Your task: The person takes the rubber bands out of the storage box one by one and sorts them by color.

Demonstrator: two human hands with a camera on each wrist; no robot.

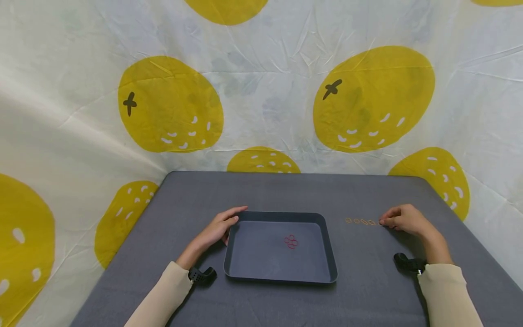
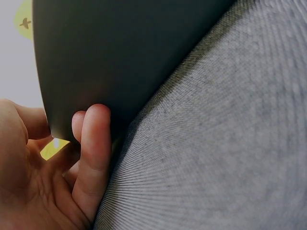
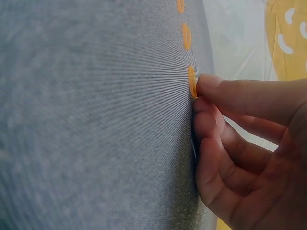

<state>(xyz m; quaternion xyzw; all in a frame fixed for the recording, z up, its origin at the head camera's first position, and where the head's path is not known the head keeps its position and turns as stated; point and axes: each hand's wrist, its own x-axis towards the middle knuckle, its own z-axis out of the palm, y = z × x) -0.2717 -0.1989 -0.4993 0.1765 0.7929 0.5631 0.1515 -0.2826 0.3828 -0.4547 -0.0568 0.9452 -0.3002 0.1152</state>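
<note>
My left hand [image 1: 216, 228] holds the left rim of a dark grey rectangular tray [image 1: 282, 279]. In the left wrist view, fingers press the outer wall of the tray [image 2: 115, 52], and part of the hand is hidden behind it. At the right, my right hand [image 1: 405, 219] is at the near end of a row of thin orange-yellow rubber bands [image 1: 364, 221]. Its thumb and fingertips pinch at the last rubber band [image 3: 192, 81], partly covering it. A thin dark-blue edge shows under the fingers; what it is, I cannot tell.
Inside the tray lies a small cluster of red rubber bands [image 1: 291, 241]. Grey cloth covers the table [image 1: 261, 190]. Behind it hangs a white curtain [image 1: 265, 104] printed with yellow fruit. Both wrists carry black camera mounts [image 1: 408, 263].
</note>
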